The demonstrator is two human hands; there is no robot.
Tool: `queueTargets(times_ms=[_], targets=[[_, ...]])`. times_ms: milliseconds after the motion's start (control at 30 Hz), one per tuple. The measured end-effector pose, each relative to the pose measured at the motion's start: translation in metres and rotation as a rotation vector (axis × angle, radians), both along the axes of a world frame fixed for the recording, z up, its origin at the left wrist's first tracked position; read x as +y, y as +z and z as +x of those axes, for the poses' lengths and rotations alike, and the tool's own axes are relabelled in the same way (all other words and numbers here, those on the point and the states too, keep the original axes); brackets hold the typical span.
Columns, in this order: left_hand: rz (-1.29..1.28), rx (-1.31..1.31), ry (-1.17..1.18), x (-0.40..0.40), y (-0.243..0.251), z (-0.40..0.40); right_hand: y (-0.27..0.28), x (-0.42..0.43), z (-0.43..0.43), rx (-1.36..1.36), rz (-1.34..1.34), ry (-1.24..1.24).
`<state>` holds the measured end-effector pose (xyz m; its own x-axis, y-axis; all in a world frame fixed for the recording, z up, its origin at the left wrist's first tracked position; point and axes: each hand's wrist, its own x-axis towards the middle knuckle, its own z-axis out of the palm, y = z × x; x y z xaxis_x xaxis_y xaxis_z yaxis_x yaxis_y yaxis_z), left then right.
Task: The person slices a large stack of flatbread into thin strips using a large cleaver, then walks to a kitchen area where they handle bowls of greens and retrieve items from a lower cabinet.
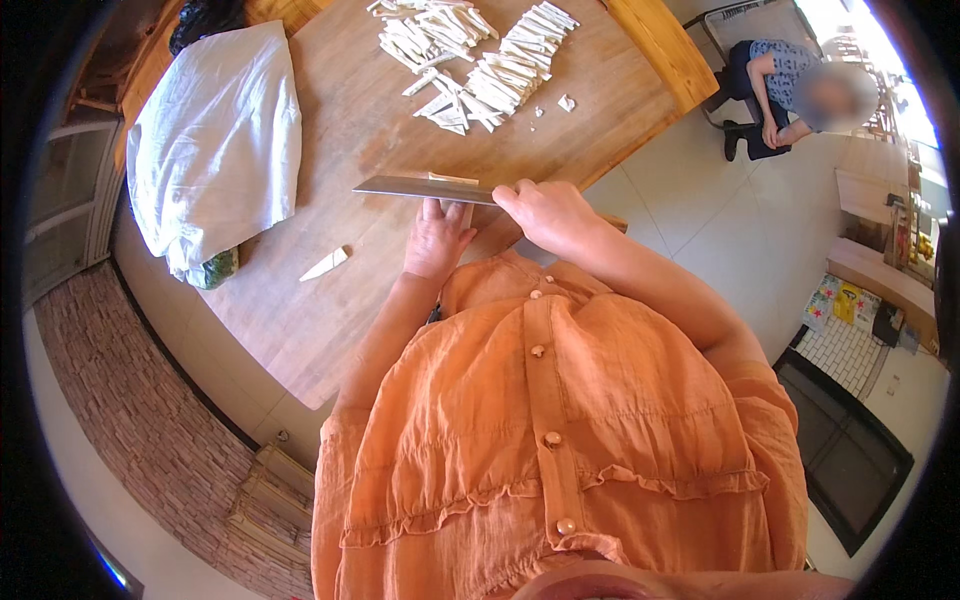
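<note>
My right hand (551, 214) grips the handle end of a large flat-bladed kitchen knife (412, 190), its blade pointing left across the wooden tabletop (330, 142). My left hand (439, 244) is close against the near side of the blade, its fingertips steadying a pale piece of food (454, 179). The blade covers part of that piece; its far edge shows beyond. Left of my left hand lies a loose pale wedge (326, 264). Farther back are heaps of pale cut strips (517, 64), several lying crosswise at the front.
A white cloth (217, 142) covers something at the table's left, with green (220, 270) showing beneath. Small crumbs (566, 102) lie right of the strips. A seated person (780, 82) is on a chair beyond the table's right edge. Tiled floor (645, 195) lies between.
</note>
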<state>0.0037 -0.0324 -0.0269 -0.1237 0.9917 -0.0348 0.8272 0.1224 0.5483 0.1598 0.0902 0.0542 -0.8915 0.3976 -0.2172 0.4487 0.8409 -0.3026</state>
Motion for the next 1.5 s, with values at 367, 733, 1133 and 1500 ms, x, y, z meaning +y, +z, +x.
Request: queueTargets(times_ms=[367, 733, 1133, 1500], targets=[[0.478, 0.194, 0.115, -0.022, 0.050, -0.040, -0.005, -0.009, -0.005, -0.005, -0.010, 0.017], [-0.300, 0.500, -0.297, 0.048, 0.064, -0.090, -0.015, -0.002, -0.006, 0.081, -0.066, -0.006], [-0.411, 0.485, -0.323, 0.054, 0.082, -0.072, -0.012, -0.007, -0.001, 0.082, -0.066, -0.013], [-0.381, 0.466, -0.323, 0.053, 0.064, -0.083, -0.006, 0.001, 0.006, 0.163, -0.045, -0.121]])
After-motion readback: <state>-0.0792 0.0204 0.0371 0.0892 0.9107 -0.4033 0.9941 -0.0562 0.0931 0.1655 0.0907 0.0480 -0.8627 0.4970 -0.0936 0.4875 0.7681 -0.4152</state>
